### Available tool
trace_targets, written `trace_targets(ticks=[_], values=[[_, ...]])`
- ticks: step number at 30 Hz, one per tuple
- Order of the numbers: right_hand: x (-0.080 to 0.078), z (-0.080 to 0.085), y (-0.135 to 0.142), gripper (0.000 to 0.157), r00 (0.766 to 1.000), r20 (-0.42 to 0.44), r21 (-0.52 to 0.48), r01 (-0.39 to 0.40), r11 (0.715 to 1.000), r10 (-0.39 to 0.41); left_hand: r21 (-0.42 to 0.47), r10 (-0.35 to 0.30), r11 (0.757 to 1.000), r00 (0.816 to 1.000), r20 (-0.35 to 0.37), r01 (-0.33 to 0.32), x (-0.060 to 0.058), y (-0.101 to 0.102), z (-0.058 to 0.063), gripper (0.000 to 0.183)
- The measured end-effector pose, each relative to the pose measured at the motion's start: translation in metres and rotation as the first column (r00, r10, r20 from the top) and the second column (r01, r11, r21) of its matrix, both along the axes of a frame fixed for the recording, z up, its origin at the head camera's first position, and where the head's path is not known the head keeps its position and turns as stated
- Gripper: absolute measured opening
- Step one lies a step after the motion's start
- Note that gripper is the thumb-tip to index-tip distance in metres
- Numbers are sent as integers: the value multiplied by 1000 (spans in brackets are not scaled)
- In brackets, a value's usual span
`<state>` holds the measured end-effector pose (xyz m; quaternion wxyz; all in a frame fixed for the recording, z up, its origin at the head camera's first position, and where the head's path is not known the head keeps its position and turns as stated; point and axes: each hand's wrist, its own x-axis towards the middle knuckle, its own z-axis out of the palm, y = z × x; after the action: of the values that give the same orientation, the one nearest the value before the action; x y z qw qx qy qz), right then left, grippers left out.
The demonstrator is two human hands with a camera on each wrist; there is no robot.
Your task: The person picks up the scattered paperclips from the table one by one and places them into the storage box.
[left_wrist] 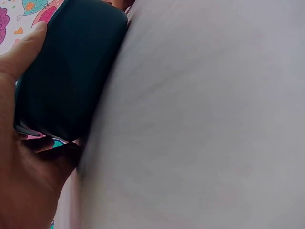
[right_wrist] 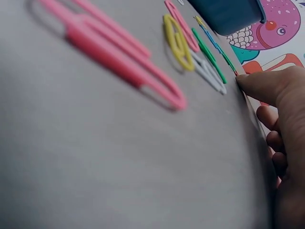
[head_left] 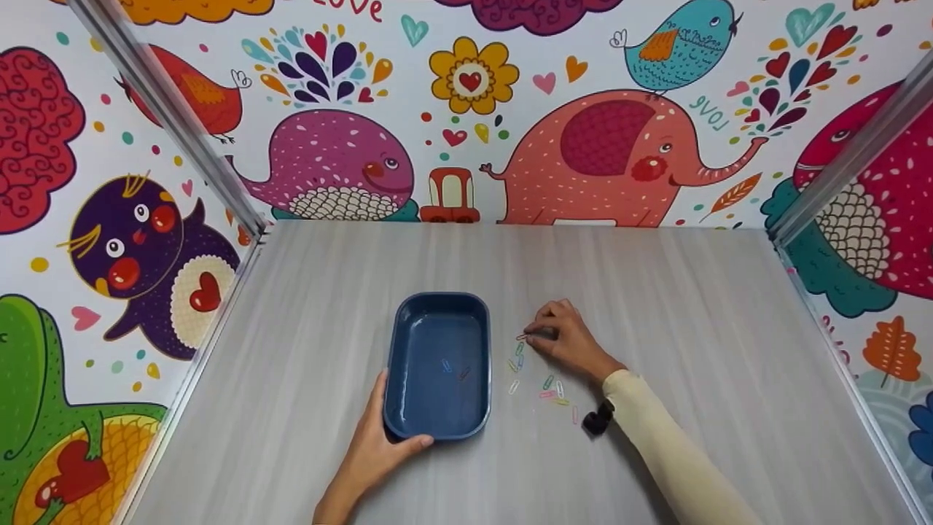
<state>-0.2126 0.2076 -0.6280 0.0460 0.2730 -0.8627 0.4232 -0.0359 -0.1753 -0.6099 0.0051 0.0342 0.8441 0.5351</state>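
My left hand (head_left: 375, 445) grips a dark blue rectangular tray (head_left: 391, 350) at its near left corner. Its thumb lies along the near rim, and the other fingers are against the left side. Inside the tray lie a blue paper clip (head_left: 447, 366) and a dark reddish one (head_left: 464, 374). To the right of the tray, my right hand (head_left: 572, 343) pinches a red paper clip (head_left: 522, 337) at the table surface with its fingertips. Just below it are a green clip (head_left: 520, 349), a blue clip (head_left: 520, 362) and a yellow clip (head_left: 512, 366).
More loose paper clips lie nearer me, among them a white clip (head_left: 560, 389) and a pink clip (head_left: 574, 415). A black wrist camera (head_left: 598, 421) is on the right wrist. Printed walls and metal posts (head_left: 168, 109) border the grey table (head_left: 321, 292).
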Motion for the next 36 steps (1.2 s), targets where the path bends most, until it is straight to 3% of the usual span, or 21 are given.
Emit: trace_targets(ticks=[11,26,36], values=[[2,7,-3,9,998,64,-14,18,1000,-17,7,2,1000,1000,12,-2,0,-1,0,132],[6,2,-1,8,998,45,36,50,998,-52,-1,-1,1000,999,35,1,1,1,3,132],[6,2,1,7,997,68,-14,37,999,-36,7,5,1000,999,50,-5,-1,0,1,132]])
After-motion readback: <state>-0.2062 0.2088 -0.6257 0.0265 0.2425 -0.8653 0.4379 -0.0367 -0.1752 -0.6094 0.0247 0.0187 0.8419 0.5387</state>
